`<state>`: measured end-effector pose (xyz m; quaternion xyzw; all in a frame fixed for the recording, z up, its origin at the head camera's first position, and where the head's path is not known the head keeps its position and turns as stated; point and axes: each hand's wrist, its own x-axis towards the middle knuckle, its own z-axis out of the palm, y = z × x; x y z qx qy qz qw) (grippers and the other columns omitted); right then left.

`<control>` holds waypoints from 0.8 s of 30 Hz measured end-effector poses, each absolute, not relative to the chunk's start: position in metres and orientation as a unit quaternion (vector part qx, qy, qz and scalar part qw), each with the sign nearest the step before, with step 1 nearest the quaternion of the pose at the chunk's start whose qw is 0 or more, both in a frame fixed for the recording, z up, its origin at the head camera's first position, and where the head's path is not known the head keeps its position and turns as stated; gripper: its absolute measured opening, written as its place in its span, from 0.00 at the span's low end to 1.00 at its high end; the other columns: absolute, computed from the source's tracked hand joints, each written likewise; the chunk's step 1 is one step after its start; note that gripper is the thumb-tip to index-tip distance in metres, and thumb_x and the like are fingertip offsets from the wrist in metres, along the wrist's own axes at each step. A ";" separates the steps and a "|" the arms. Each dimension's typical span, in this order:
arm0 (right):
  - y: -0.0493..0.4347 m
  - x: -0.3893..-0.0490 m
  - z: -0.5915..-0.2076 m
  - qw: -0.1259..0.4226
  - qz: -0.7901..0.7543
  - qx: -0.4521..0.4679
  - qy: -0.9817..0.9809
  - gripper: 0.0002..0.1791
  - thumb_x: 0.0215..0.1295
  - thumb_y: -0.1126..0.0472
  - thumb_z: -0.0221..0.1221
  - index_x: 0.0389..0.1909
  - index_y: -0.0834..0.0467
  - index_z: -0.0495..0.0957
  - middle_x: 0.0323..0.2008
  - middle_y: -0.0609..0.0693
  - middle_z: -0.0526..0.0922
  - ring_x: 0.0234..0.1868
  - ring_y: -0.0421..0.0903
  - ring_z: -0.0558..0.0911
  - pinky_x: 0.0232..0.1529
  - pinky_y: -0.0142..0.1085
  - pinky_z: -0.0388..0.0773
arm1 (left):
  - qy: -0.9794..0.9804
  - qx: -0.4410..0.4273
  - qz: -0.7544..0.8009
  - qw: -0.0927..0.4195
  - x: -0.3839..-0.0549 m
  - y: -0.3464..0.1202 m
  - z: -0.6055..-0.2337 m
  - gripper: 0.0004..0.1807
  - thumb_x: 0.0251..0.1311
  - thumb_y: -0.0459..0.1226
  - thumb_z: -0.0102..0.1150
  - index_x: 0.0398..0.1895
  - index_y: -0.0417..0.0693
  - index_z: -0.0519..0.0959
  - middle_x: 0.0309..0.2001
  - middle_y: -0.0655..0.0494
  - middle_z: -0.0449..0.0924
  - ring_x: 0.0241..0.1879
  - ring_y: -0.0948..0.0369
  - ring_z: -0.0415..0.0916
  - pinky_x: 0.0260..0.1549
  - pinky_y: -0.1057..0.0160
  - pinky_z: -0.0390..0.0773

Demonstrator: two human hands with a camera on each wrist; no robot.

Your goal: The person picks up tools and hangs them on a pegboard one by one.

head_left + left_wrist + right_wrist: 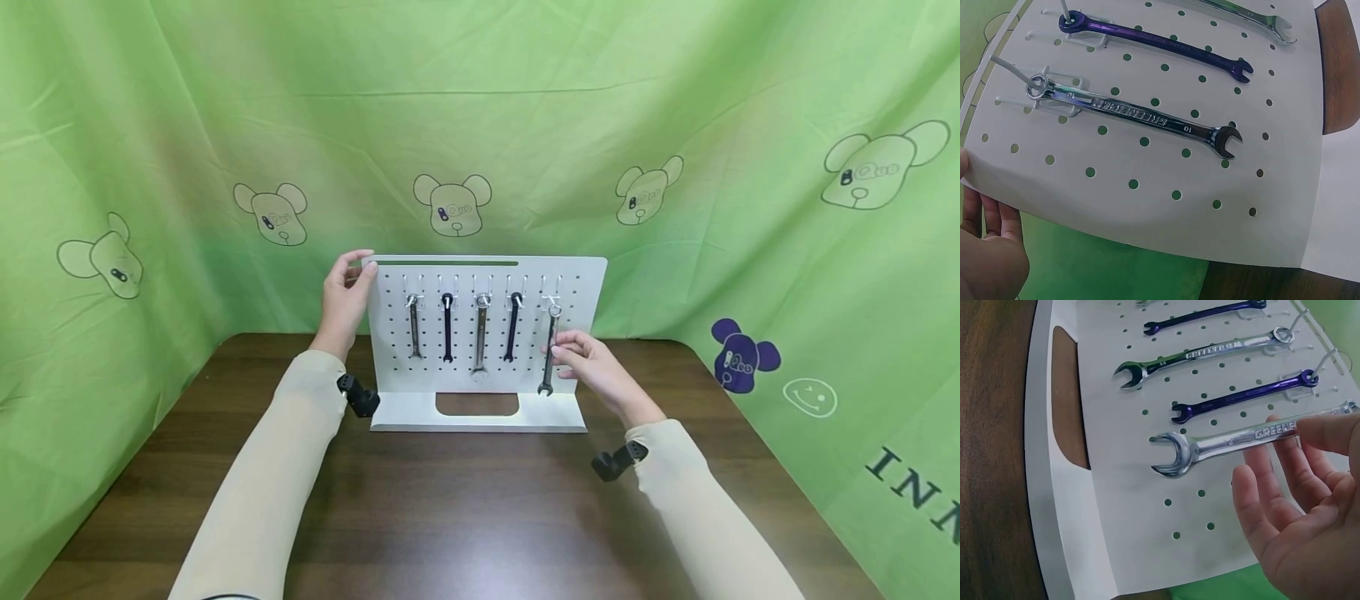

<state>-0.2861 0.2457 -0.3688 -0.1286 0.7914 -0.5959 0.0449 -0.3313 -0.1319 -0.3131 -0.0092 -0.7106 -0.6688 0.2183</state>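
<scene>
My right hand (600, 375) pinches a silver combination wrench (1229, 440) between thumb and fingers, its open jaw pointing down and its ring end up by the rightmost hook of a white pegboard (401, 408). At the board's upper left corner, my left hand (347, 304) grips the edge, thumb in front and fingers behind. Other wrenches hang from hooks across the board: a silver one (1135, 115) nearest the left hand, a dark purple one (1160, 42) beside it, a larger silver one (481, 337) in the middle, and another purple one (1244, 395) next to the held wrench.
The pegboard stands on a brown wooden table (465, 508), its base with a cutout facing me. Behind and at both sides hangs a green cloth (525, 108) printed with cartoon bear heads. A small black camera (618, 461) is strapped on each wrist.
</scene>
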 end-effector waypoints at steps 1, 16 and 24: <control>0.246 -0.287 -0.369 0.044 -0.598 -0.130 0.790 0.22 0.77 0.61 0.51 0.62 0.72 0.64 0.62 0.70 0.72 0.52 0.47 0.77 0.58 0.46 0.77 | -0.711 -0.009 -0.668 0.220 -0.331 -0.132 -0.313 0.16 0.72 0.41 0.57 0.60 0.50 0.77 0.49 0.52 0.74 0.45 0.59 0.72 0.49 0.58 0.77; 0.247 -0.295 -0.373 0.035 -0.610 -0.126 0.781 0.26 0.79 0.59 0.49 0.68 0.72 0.60 0.66 0.70 0.67 0.67 0.65 0.69 0.61 0.44 0.74 | -0.711 -0.005 -0.667 0.223 -0.332 -0.132 -0.314 0.16 0.72 0.40 0.57 0.60 0.51 0.77 0.49 0.52 0.74 0.45 0.59 0.72 0.49 0.58 0.78; 0.251 -0.295 -0.372 0.039 -0.618 -0.129 0.775 0.27 0.79 0.59 0.48 0.70 0.71 0.58 0.68 0.70 0.65 0.67 0.65 0.68 0.64 0.51 0.71 | -0.710 -0.004 -0.669 0.219 -0.333 -0.132 -0.314 0.16 0.72 0.41 0.57 0.61 0.52 0.76 0.49 0.52 0.74 0.45 0.59 0.72 0.50 0.58 0.78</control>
